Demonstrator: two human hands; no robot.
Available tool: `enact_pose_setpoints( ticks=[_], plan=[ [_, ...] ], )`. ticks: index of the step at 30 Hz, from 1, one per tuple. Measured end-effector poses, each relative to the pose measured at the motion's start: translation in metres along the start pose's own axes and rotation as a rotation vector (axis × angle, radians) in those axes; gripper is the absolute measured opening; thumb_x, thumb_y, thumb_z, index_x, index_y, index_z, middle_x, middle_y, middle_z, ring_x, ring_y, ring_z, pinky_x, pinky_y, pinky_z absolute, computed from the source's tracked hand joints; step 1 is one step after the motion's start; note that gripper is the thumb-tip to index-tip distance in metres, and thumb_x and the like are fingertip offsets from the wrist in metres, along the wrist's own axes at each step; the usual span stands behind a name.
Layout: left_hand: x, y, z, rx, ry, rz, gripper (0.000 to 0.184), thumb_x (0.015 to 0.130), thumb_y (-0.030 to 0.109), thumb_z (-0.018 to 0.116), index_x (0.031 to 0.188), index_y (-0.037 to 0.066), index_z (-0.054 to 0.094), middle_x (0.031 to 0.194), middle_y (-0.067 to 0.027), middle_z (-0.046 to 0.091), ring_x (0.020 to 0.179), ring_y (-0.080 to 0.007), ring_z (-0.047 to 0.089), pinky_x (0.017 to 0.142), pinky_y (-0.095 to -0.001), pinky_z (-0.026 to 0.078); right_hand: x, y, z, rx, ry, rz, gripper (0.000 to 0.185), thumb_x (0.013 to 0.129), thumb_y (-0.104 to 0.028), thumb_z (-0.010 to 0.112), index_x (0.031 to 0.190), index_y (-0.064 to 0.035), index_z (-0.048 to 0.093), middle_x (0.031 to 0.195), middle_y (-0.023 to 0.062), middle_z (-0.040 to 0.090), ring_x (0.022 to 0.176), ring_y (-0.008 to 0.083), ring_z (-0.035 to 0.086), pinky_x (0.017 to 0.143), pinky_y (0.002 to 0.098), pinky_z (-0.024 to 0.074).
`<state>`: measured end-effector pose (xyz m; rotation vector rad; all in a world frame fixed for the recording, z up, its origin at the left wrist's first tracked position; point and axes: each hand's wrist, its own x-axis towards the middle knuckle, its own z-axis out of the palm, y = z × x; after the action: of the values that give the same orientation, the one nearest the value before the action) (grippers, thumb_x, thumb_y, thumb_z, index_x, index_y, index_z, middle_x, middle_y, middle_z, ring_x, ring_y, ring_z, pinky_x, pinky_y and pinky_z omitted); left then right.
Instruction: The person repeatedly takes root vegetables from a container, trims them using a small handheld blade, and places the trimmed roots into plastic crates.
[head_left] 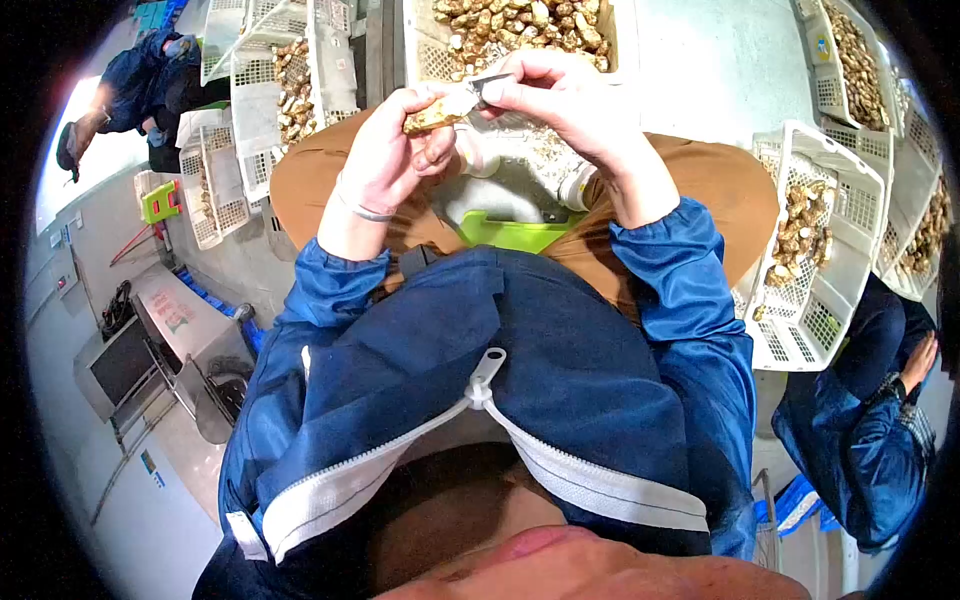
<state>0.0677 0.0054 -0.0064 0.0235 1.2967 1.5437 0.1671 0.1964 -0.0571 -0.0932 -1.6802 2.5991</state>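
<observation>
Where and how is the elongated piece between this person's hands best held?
Probably by its yellow-brown end, coming from the left, as the left hand does. The elongated piece points sideways, with its paler end toward the dark tool in the right hand, so a left-side grip should keep fingers farther from it.

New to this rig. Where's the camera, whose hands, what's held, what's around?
No machine here: these are one person's bare hands. The single, warped picture comes from a camera worn on the head, looking down past the blue jacket. The left hand holds a brownish piece; the right hand holds what looks like a small dark blade near its pale end. Ahead, a pale crate holds many brown pieces. More crates stand on both sides, with other people nearby.
</observation>
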Motion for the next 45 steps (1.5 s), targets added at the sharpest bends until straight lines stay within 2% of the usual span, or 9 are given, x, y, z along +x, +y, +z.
enact_pose_setpoints(
  ticks=[4,7,8,16,21,25,27,41,45],
  plan=[
    [0.010,-0.006,-0.015,-0.219,-0.273,-0.030,0.032,0.100,0.029,0.040,0.105,0.002,0.057,0.061,-0.0033,0.046,0.057,-0.0121,0.043,0.051,-0.0251,0.036,-0.002,0.004,0.000,-0.100,0.042,-0.007,0.011,0.089,-0.016,0.070,0.090,-0.0053,0.068,0.083,0.0023,0.069,0.079,0.0094,0.064,0.069,0.0232,0.0512],
    [0.010,-0.011,-0.007,-0.323,0.136,-0.109,0.029,0.099,0.026,0.045,0.108,0.001,0.057,0.074,-0.0062,0.053,0.066,-0.0140,0.048,0.054,-0.0257,0.039,0.000,0.017,0.006,-0.119,0.043,-0.198,0.013,0.088,-0.018,0.071,0.091,-0.0054,0.068,0.084,0.0010,0.068,0.078,0.0092,0.062,0.068,0.0230,0.0500],
    [0.012,-0.020,-0.021,-0.325,0.009,-0.042,0.029,0.100,0.025,0.049,0.113,0.001,0.056,0.086,-0.0055,0.056,0.071,-0.0133,0.050,0.056,-0.0250,0.041,-0.001,0.017,0.004,-0.120,0.047,-0.137,0.014,0.087,-0.018,0.072,0.093,-0.0051,0.068,0.084,0.0006,0.067,0.077,0.0085,0.062,0.067,0.0227,0.0494],
    [0.005,-0.017,0.012,0.542,0.203,0.404,0.034,0.090,0.012,0.069,0.121,0.003,0.059,0.094,0.0005,0.060,0.074,-0.0035,0.052,0.062,-0.0173,0.044,-0.002,0.005,0.006,-0.019,0.132,0.009,0.013,0.087,-0.013,0.071,0.092,-0.0015,0.068,0.091,0.0005,0.067,0.079,0.0062,0.061,0.070,0.0220,0.0499],
    [0.004,-0.016,0.004,0.345,0.157,0.251,0.031,0.092,0.014,0.066,0.120,0.001,0.061,0.081,0.0023,0.057,0.065,-0.0041,0.048,0.057,-0.0191,0.041,0.001,0.014,0.005,-0.144,0.098,-0.217,0.011,0.086,-0.011,0.071,0.085,-0.0011,0.068,0.102,0.0049,0.068,0.083,0.0084,0.062,0.072,0.0240,0.0513],
    [0.001,-0.009,-0.001,0.240,0.101,0.166,0.030,0.096,0.020,0.062,0.119,0.000,0.061,0.082,0.0010,0.059,0.067,-0.0055,0.051,0.058,-0.0192,0.042,0.000,0.000,-0.003,-0.055,0.151,0.110,0.013,0.085,-0.012,0.071,0.089,0.0006,0.069,0.103,0.0075,0.068,0.082,0.0106,0.063,0.074,0.0258,0.0522],
    [-0.001,-0.006,0.008,0.191,0.167,0.120,0.024,0.097,0.019,0.060,0.113,0.000,0.064,0.082,-0.0002,0.060,0.067,-0.0053,0.050,0.059,-0.0185,0.041,0.001,0.008,0.001,-0.097,0.130,-0.037,0.015,0.086,-0.013,0.070,0.093,0.0005,0.070,0.096,0.0065,0.070,0.080,0.0111,0.064,0.073,0.0252,0.0520],
    [-0.003,-0.011,0.005,0.605,0.159,0.223,0.047,0.107,0.038,0.034,0.100,0.002,0.064,0.069,-0.0013,0.060,0.055,-0.0072,0.047,0.053,-0.0208,0.037,0.003,0.009,0.000,-0.127,0.156,0.050,0.016,0.086,-0.016,0.070,0.092,-0.0012,0.070,0.085,0.0040,0.066,0.080,0.0108,0.062,0.072,0.0259,0.0503],
    [0.000,-0.011,0.003,0.594,0.172,0.215,0.048,0.107,0.037,0.032,0.104,0.002,0.064,0.066,-0.0010,0.058,0.051,-0.0066,0.044,0.049,-0.0207,0.034,0.010,0.025,0.006,-0.159,0.105,-0.235,0.018,0.087,-0.019,0.066,0.090,-0.0017,0.069,0.075,0.0020,0.064,0.072,0.0104,0.060,0.069,0.0249,0.0481]
  ],
)
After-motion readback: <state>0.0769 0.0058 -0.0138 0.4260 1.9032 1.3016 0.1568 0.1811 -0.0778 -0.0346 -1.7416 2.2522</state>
